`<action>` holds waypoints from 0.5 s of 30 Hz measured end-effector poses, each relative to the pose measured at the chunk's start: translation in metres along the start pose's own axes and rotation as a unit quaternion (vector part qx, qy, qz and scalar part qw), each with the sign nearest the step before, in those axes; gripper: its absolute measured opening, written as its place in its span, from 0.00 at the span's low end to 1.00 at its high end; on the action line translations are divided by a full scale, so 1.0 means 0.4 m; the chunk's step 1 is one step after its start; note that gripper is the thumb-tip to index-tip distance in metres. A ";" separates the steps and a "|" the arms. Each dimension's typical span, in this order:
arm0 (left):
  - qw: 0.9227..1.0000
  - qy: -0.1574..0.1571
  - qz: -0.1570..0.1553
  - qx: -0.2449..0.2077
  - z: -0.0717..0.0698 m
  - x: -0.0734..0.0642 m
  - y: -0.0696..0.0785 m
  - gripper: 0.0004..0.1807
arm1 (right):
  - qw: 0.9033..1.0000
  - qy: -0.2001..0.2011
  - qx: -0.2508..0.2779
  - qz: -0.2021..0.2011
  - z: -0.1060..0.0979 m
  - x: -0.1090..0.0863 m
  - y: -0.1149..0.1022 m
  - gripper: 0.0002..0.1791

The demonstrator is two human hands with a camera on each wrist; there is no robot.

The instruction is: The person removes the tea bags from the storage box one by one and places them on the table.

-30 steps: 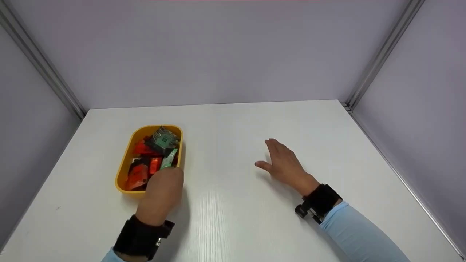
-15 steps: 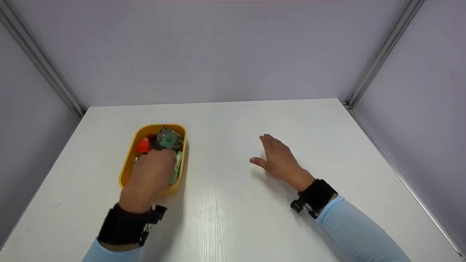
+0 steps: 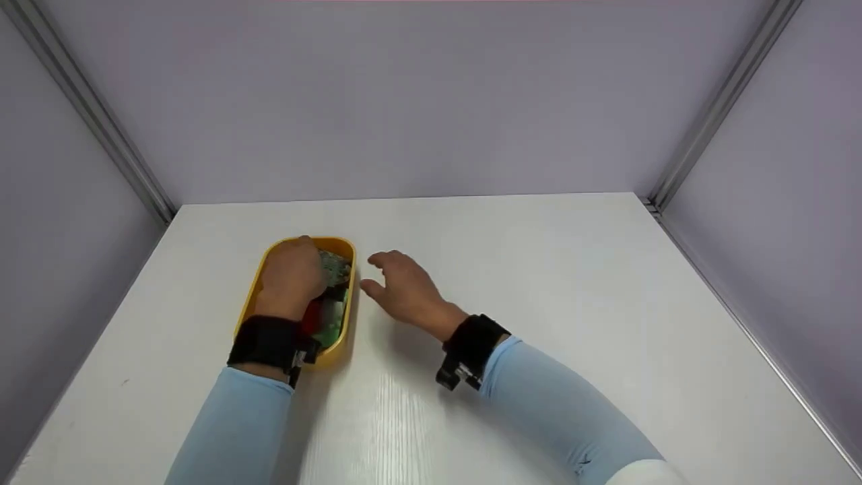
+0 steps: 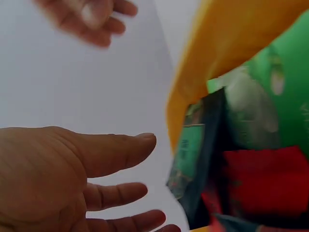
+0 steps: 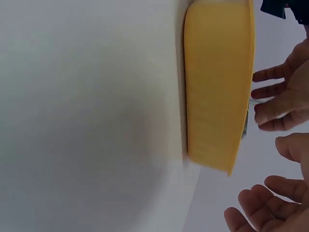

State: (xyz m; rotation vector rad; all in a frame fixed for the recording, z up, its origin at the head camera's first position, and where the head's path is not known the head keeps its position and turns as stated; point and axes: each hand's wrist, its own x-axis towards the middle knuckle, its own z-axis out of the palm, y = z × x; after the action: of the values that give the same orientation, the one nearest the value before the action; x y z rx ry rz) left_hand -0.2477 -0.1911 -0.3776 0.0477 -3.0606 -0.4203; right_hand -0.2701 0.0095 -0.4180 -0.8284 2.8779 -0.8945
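Observation:
A yellow plastic bin [image 3: 330, 358] stands on the left half of the table, holding several small packets. Above its left side is my left hand [image 3: 289, 277], hiding part of the contents. The left wrist view shows its thumb and fingers [image 4: 116, 151] spread apart, with nothing between them. Beside them lie a dark packet with a green label [image 4: 190, 154], a red packet [image 4: 270, 176] and a bright green packet [image 4: 292, 72]. My right hand [image 3: 409, 289] hovers just right of the bin, fingers apart and bent a little, not touching the wall in the head view.
The white tabletop [image 3: 572, 283] extends right of the bin. Pale panels [image 3: 417, 101] enclose the table at the back and sides, with metal posts [image 3: 724, 101] at the rear corners. Black wrist straps [image 3: 475, 343] with small cameras sit on both wrists.
My left hand has moved farther back across the bin, from its front right edge to its rear left side. My right hand has travelled left, close to the bin's right wall.

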 end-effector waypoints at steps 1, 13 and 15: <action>1.000 -0.004 -0.001 0.004 0.011 0.003 0.001 0.29 | 1.000 -0.001 0.007 -0.004 0.015 0.007 -0.010 0.28; 0.997 -0.056 0.001 -0.049 0.029 0.015 0.016 0.27 | 0.999 -0.006 -0.031 -0.023 0.076 0.019 -0.021 0.24; 0.997 -0.040 0.006 -0.062 0.022 0.009 0.016 0.28 | 0.999 -0.003 -0.019 -0.027 0.070 0.016 -0.015 0.25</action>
State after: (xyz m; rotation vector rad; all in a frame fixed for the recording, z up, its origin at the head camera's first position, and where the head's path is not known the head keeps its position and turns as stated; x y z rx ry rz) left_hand -0.2520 -0.1829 -0.3842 0.0079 -3.1026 -0.6261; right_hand -0.2680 -0.0126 -0.4375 -0.9156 2.8890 -0.8412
